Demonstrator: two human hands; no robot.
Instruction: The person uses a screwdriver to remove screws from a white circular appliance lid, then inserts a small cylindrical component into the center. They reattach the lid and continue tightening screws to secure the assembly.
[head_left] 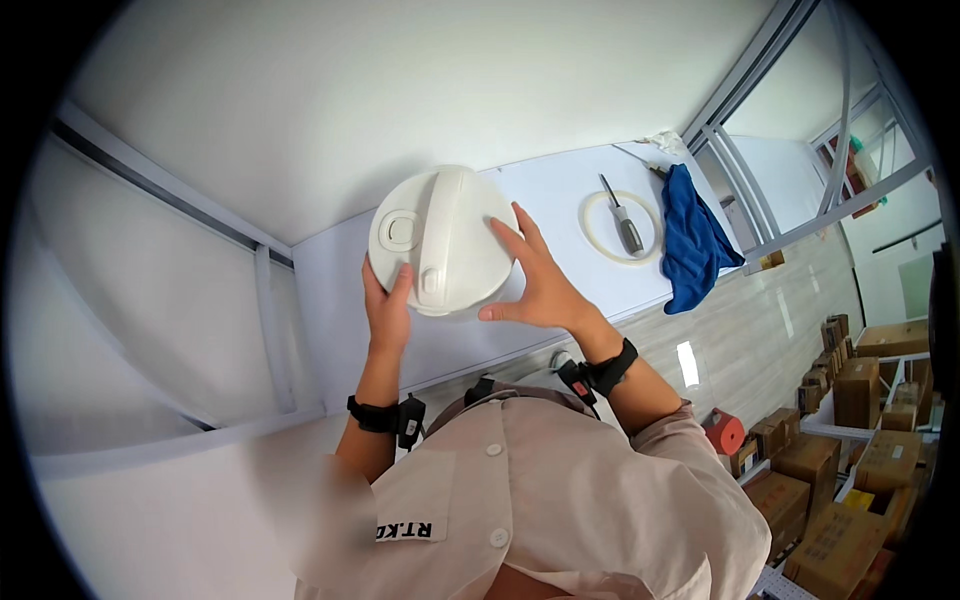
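Observation:
A white, rounded rice cooker (468, 235) with a raised handle bar across its lid stands on the white table, left of the middle. A round steam vent (399, 231) shows on the lid's left part, and an oval button sits at the bar's near end. My left hand (387, 305) grips the cooker's near left side, thumb on top of the lid and the other fingers mostly hidden beneath the rim. Against its right side is my right hand (540, 275), fingers spread wide, fingertips at the lid's edge and thumb near the front, the palm apart from the cooker.
To the right on the table (560, 180) lies a pale ring (590, 236) with a grey-handled screwdriver (627, 230) across it. Beside them is a crumpled blue cloth (690, 240), with another thin tool by it. Cardboard boxes (805, 465) and a red roll (725, 431) are at lower right.

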